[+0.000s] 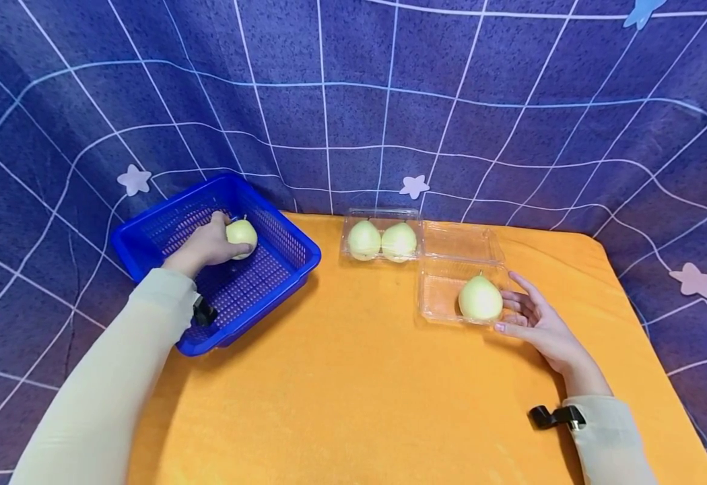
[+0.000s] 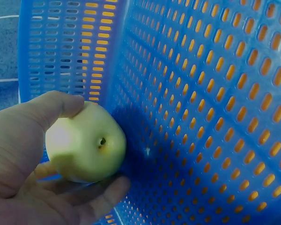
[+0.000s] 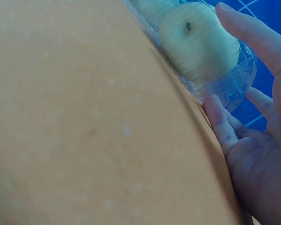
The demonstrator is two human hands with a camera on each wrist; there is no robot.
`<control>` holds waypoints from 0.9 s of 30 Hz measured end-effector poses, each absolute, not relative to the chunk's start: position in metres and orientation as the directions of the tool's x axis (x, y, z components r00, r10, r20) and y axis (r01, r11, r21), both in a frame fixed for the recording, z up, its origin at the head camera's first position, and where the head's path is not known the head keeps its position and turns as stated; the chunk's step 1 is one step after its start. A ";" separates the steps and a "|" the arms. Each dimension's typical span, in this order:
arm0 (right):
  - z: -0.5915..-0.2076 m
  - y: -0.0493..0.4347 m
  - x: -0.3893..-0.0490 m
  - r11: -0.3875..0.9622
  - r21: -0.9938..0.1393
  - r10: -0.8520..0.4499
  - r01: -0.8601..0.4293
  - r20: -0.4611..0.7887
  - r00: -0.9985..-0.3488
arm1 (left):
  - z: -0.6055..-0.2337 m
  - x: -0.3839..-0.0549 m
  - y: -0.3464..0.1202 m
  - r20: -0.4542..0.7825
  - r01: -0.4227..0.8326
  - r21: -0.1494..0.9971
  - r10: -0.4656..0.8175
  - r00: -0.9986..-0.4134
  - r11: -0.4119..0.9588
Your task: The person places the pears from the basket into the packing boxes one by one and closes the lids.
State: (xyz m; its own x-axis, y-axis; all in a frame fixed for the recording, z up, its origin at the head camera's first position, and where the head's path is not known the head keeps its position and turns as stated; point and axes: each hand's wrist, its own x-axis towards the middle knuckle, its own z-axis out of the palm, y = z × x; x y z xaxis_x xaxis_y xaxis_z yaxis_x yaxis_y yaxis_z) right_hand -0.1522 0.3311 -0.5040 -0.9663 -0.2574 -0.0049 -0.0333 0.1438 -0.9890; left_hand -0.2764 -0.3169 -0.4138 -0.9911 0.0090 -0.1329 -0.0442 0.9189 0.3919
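Observation:
Inside the blue basket (image 1: 244,323), my left hand (image 1: 208,241) grips a pale green pear (image 1: 242,238). The left wrist view shows the thumb on one side of this pear (image 2: 89,140) and fingers on the other, close to the perforated basket wall. My right hand (image 1: 538,330) is at the right edge of an open clear plastic clamshell box (image 1: 438,296), its fingers loosely bent and gripping nothing. One pear (image 1: 480,298) sits in the right part of that box. In the right wrist view, fingertips are at the box's corner beside the pear (image 3: 196,42).
A second clear box (image 1: 380,214) holding two pears stands at the back, left of the open box. An orange cloth (image 1: 353,391) covers the table. A blue curtain (image 1: 353,114) with white lines and stars hangs behind and at both sides.

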 end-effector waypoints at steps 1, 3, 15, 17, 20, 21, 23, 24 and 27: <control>-0.504 0.331 -0.152 0.144 -0.989 -0.257 -0.032 -0.006 -0.966 | -0.414 -0.277 -0.316 -0.134 -0.036 0.399 0.019 -0.991 0.916; -0.503 0.331 -0.152 0.146 -0.989 -0.256 -0.030 -0.009 -0.967 | -0.414 -0.277 -0.316 -0.137 -0.021 0.407 0.038 -0.990 0.913; -0.503 0.331 -0.153 0.154 -0.988 -0.258 -0.025 -0.016 -0.966 | -0.412 -0.275 -0.312 -0.156 0.042 0.373 0.107 -0.982 0.927; -0.503 0.331 -0.153 0.154 -0.988 -0.258 -0.026 -0.015 -0.966 | -0.412 -0.275 -0.312 -0.165 0.033 0.370 0.100 -0.981 0.928; -0.503 0.331 -0.153 0.155 -0.988 -0.258 -0.027 -0.014 -0.966 | -0.412 -0.273 -0.312 -0.174 0.024 0.367 0.094 -0.980 0.930; -0.503 0.331 -0.153 0.155 -0.988 -0.257 -0.027 -0.014 -0.966 | -0.412 -0.272 -0.311 -0.175 0.022 0.369 0.093 -0.980 0.929; -0.503 0.332 -0.153 0.155 -0.988 -0.257 -0.027 -0.014 -0.966 | -0.410 -0.271 -0.310 -0.169 0.018 0.377 0.088 -0.982 0.926; -0.503 0.332 -0.153 0.155 -0.987 -0.257 -0.028 -0.013 -0.966 | -0.409 -0.270 -0.310 -0.162 0.019 0.380 0.086 -0.983 0.925; -0.503 0.332 -0.153 0.155 -0.987 -0.255 -0.028 -0.012 -0.967 | -0.406 -0.268 -0.308 -0.133 0.023 0.384 0.080 -0.988 0.923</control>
State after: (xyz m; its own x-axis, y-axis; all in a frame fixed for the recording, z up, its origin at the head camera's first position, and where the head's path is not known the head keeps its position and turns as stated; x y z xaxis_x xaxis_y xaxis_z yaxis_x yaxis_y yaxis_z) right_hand -0.1525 0.3319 -0.5027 -0.9670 -0.2545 -0.0122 -0.0285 0.1552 -0.9875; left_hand -0.2681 -0.3082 -0.4056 -0.9879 0.0802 -0.1327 0.0233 0.9229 0.3843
